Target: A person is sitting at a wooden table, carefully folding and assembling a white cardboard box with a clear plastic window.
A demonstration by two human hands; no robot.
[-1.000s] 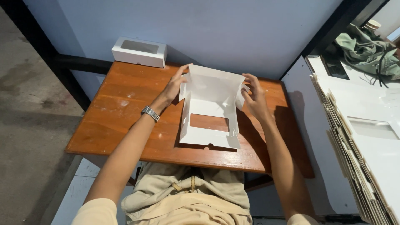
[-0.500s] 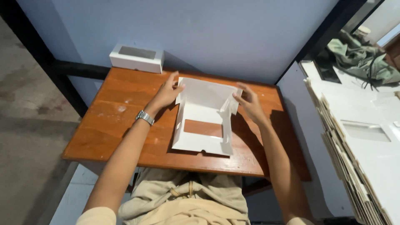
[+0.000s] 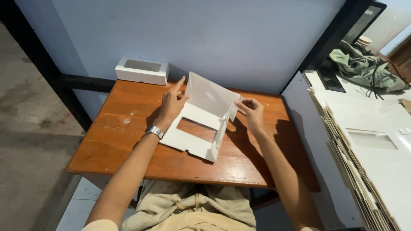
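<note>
A white cardboard box blank [image 3: 201, 119] with a rectangular window cut-out lies partly folded on the wooden table [image 3: 120, 141]. Its far panel stands tilted up and its right side flap is raised. My left hand [image 3: 172, 105] presses on the left edge of the blank, fingers spread, a metal watch on the wrist. My right hand [image 3: 252, 113] pinches the upper right corner flap of the blank.
A finished white window box [image 3: 142, 70] stands at the table's far left corner against the blue wall. A tall stack of flat white blanks [image 3: 368, 154] lies on the right. Green cloth [image 3: 364, 68] sits beyond it.
The blank has turned slightly clockwise and its far panel now stands higher. My right hand moved from the panel's top edge to the right corner flap.
</note>
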